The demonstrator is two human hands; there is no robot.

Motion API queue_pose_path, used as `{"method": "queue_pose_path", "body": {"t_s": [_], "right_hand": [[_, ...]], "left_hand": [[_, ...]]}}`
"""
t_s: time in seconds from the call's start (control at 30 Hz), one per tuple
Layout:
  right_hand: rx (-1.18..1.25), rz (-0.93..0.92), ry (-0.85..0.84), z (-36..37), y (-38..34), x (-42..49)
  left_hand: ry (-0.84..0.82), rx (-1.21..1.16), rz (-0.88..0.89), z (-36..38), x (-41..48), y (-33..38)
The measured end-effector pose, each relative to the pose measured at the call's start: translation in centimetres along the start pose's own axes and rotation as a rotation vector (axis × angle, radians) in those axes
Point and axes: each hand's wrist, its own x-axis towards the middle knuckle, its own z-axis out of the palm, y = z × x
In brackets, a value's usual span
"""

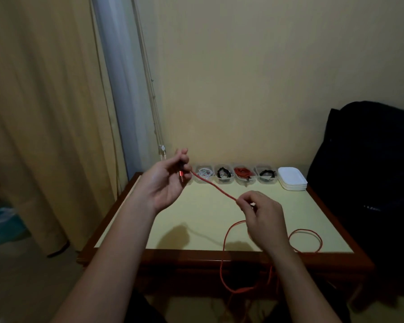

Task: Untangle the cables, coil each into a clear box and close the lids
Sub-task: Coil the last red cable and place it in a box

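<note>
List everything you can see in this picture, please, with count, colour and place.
orange cable: one, orange, stretched between both hands, looping over the table's near edge
clear boxes: four visible, transparent, row at the table's far edge
coiled cables: four, white, black, red, black, one per box
lids: one stack, white, right of the boxes
table: one, yellow top, brown rim
black bag: one, right of the table
curtain: one, beige, left
left hand: grips the cable's plug end
right hand: pinches the cable farther along

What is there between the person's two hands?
In the head view, a straight run of the orange cable spans from the left hand to the right hand, above the table.
</note>
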Motion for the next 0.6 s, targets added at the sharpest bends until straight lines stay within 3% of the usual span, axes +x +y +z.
{"method": "queue_pose_path", "body": {"t_s": [0.1,0.2,0.3,0.43,0.5,0.6], "right_hand": [[-0.210,-0.198,-0.015,-0.4,-0.8,0.5],[-0.261,-0.318,-0.057,-1.2,-1.8,1.3],[-0.243,-0.402,-0.098,-1.8,-3.0,2.1],[-0.079,-0.480,-0.139,-2.2,-5.0,2.9],[-0.022,-0.462,-0.129,-2.5,-5.5,3.4],[0.064,-0.371,-0.047,-3.0,-5.8,3.8]], "left_hand": [[0.025,0.178,0.107,0.1,-0.1,-0.7],[0.025,0.418,0.189,0.4,-0.8,-1.1],[0.024,0.707,0.239,0.4,-1.3,-1.7],[-0.113,0.972,0.223,1.0,-2.2,-2.8],[-0.177,1.005,0.204,1.4,-2.5,-3.7],[-0.208,0.831,0.119,1.6,-2.1,-4.5]]}}
